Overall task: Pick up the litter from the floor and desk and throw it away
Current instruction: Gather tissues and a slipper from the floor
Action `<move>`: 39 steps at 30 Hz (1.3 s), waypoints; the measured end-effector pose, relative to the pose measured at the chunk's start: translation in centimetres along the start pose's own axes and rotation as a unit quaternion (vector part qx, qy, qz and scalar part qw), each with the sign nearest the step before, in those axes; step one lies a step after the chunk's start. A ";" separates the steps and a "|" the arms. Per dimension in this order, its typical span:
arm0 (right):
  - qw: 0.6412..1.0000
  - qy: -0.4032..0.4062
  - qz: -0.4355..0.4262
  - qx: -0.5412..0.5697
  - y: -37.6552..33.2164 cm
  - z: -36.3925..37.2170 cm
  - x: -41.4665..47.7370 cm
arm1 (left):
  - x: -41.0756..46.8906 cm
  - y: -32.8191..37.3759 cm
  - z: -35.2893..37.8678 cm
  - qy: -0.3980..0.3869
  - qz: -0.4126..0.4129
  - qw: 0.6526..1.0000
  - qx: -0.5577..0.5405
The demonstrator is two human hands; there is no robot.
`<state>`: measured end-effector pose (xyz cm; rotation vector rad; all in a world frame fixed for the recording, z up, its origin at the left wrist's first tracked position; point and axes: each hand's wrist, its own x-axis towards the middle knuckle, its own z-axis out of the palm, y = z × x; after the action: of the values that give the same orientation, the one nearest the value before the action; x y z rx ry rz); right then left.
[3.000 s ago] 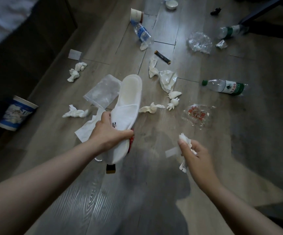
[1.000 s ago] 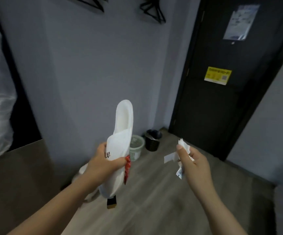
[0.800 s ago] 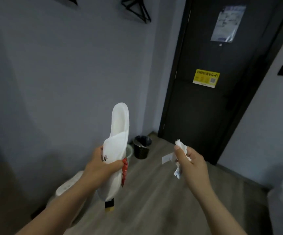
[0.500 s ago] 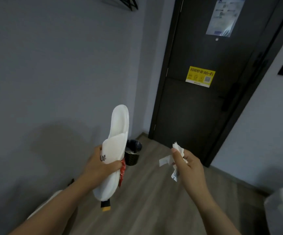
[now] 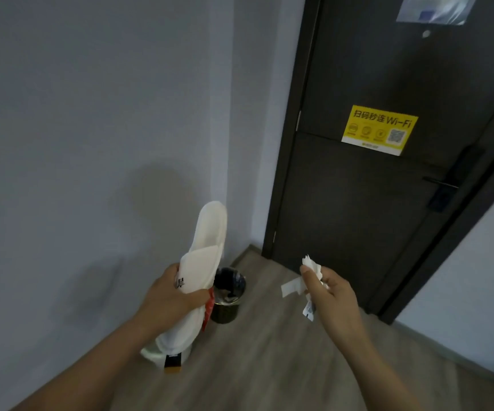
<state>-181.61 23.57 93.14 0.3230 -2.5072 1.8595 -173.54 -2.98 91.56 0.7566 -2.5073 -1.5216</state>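
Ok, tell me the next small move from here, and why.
Probably step closer and bring both hands over the bin. The left hand holds a white slipper with a red wrapper, and the right hand pinches paper scraps. The bin stands on the floor ahead by the door, not yet under either hand.

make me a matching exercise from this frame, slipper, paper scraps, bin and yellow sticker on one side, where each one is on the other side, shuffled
1 white slipper
2 paper scraps
3 black bin
4 yellow sticker

a stuck on the dark door
b pinched in the right hand
c standing on the floor
d gripped in the left hand

Pairs: 1-d, 2-b, 3-c, 4-a
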 end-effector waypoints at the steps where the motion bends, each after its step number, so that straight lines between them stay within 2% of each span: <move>1: 1.000 -0.005 0.002 -0.010 0.6 0.3 2.5 | 2.2 0.2 0.6 -0.001 -0.010 1.000 -0.001; 8: 0.996 -0.047 0.055 -0.049 5.2 5.4 16.4 | 17.4 -1.7 2.6 -0.038 -0.072 0.996 0.042; 11: 0.994 -0.047 0.072 -0.061 7.8 8.5 22.5 | 25.3 -3.5 3.5 -0.079 -0.094 0.990 0.069; 17: 0.979 -0.074 0.159 -0.100 14.6 16.4 34.4 | 41.3 -9.2 7.1 -0.168 -0.159 0.965 0.123; 20: 0.974 -0.072 0.191 -0.100 16.6 19.3 37.4 | 45.3 -11.1 8.4 -0.192 -0.186 0.951 0.159; 28: 0.941 -0.127 0.294 -0.105 30.8 27.7 45.8 | 56.4 -22.4 16.9 -0.233 -0.271 0.915 0.188; 33: 0.930 -0.158 0.304 -0.131 41.2 31.4 49.4 | 61.6 -29.7 23.5 -0.240 -0.316 0.896 0.200; 39: 0.919 -0.181 0.325 -0.134 52.2 33.9 51.7 | 66.1 -37.9 33.0 -0.239 -0.404 0.874 0.128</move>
<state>-236.88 -2.48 40.06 -0.2331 -3.3964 1.6812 -228.85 -21.67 32.51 1.8665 -2.9704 -1.7638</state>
